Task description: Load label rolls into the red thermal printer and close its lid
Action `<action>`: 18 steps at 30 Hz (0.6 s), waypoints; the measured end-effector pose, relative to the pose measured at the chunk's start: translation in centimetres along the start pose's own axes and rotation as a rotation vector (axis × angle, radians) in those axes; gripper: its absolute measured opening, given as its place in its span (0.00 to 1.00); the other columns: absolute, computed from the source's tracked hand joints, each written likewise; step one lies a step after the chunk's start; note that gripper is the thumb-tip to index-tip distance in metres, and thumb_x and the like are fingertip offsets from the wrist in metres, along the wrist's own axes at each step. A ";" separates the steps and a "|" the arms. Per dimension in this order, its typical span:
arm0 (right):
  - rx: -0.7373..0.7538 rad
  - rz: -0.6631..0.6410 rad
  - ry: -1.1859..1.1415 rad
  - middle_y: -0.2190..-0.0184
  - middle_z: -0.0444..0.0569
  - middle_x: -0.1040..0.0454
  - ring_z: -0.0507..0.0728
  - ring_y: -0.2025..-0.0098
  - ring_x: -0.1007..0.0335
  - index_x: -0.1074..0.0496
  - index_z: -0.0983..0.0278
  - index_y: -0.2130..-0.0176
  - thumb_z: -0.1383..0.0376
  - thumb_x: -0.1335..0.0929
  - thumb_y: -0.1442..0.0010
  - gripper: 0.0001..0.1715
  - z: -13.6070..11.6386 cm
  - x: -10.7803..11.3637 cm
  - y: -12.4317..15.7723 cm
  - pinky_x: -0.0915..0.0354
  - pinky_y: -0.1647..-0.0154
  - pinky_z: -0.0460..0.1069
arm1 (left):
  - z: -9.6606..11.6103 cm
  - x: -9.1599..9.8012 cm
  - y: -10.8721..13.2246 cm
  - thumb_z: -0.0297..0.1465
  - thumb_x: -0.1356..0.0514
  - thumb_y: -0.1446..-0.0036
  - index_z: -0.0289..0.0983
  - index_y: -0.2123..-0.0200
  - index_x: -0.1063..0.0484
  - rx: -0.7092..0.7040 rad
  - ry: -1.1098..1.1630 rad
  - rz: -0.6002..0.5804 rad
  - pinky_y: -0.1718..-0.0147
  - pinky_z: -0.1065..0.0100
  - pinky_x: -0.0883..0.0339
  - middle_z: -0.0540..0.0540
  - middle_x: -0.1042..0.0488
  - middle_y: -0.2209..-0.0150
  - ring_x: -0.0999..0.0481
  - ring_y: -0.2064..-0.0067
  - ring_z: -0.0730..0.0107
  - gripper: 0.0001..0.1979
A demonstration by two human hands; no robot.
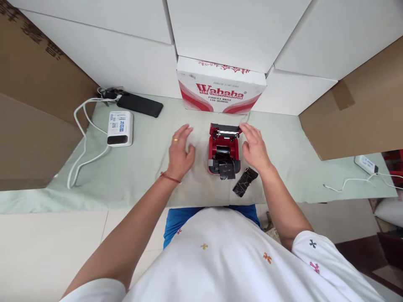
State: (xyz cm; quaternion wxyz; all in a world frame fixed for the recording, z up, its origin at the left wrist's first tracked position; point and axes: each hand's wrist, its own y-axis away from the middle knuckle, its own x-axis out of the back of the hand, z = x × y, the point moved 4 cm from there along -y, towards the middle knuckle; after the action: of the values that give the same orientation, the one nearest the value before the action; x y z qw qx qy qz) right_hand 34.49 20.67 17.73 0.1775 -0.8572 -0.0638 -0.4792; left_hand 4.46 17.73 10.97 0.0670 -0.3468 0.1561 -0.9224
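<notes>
A small red and black device that looks like a label printer (213,147) sits on the cloth in front of me, its lid (231,128) raised. Inside lies a dark shiny roll (223,150), and a black strip (227,171) hangs out over the front edge. My left hand (180,153) hovers to the left of the printer, fingers apart and holding nothing. At the lid's right corner are the fingertips of my right hand (254,146); the fingers are stretched out, and whether they touch it I cannot tell. A black marble-patterned roll (245,182) lies just right of the printer.
Behind the printer stands a Wahaba water carton (222,91) against white boxes (220,29). A black phone (141,105), a white power bank (120,128) and a white cable (84,138) lie left. Brown cartons (355,109) flank the table (289,167). Another white device (365,165) rests far right.
</notes>
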 end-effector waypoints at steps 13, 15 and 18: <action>0.007 -0.283 0.024 0.38 0.57 0.17 0.66 0.35 0.25 0.16 0.59 0.35 0.80 0.38 0.32 0.38 -1.6 -2.7 6.5 0.24 0.33 0.62 | 5.4 -4.9 3.8 0.21 0.44 0.36 0.45 0.37 0.16 -0.113 0.083 -0.367 0.20 0.35 0.38 0.43 0.18 0.29 0.22 0.24 0.49 0.30; -0.012 -0.287 0.028 0.35 0.56 0.19 0.66 0.31 0.27 0.19 0.58 0.31 0.80 0.38 0.31 0.40 -1.7 -2.9 7.2 0.24 0.33 0.62 | 5.3 -4.9 3.8 0.21 0.41 0.37 0.47 0.40 0.14 -0.058 0.135 -0.357 0.19 0.34 0.40 0.46 0.17 0.30 0.22 0.24 0.49 0.29; -0.026 -0.280 0.032 0.32 0.55 0.20 0.65 0.29 0.29 0.21 0.55 0.28 0.80 0.38 0.32 0.43 -1.8 -3.0 8.0 0.22 0.34 0.61 | 4.6 -5.0 3.1 0.23 0.38 0.39 0.48 0.46 0.11 0.020 0.261 -0.348 0.19 0.30 0.41 0.47 0.14 0.33 0.21 0.26 0.45 0.24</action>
State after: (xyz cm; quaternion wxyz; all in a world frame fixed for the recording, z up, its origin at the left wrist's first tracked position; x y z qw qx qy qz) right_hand 33.72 12.74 14.14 0.0988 -0.8344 -0.1735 -0.5138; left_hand 11.28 14.84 10.09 -0.1107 -0.2455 0.0922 -0.9586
